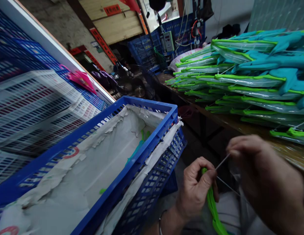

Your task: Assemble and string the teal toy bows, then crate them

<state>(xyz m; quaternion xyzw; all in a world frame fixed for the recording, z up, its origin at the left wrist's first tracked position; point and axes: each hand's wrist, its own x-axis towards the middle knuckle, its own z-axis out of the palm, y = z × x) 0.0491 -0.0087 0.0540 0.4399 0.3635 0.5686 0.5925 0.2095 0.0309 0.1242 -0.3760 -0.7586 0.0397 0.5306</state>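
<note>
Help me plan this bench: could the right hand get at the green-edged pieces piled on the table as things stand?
Probably yes: the right hand looks close to the green-edged pieces, with nothing visible between, though it pinches a string it would likely release first.

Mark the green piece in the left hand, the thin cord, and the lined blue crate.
Green piece (212, 205): head view, on its length below the left hand (194, 186).
Thin cord (223, 162): head view, on the stretch between left hand and right hand (262, 173).
Blue crate (152, 105): head view, on its far rim.
</note>
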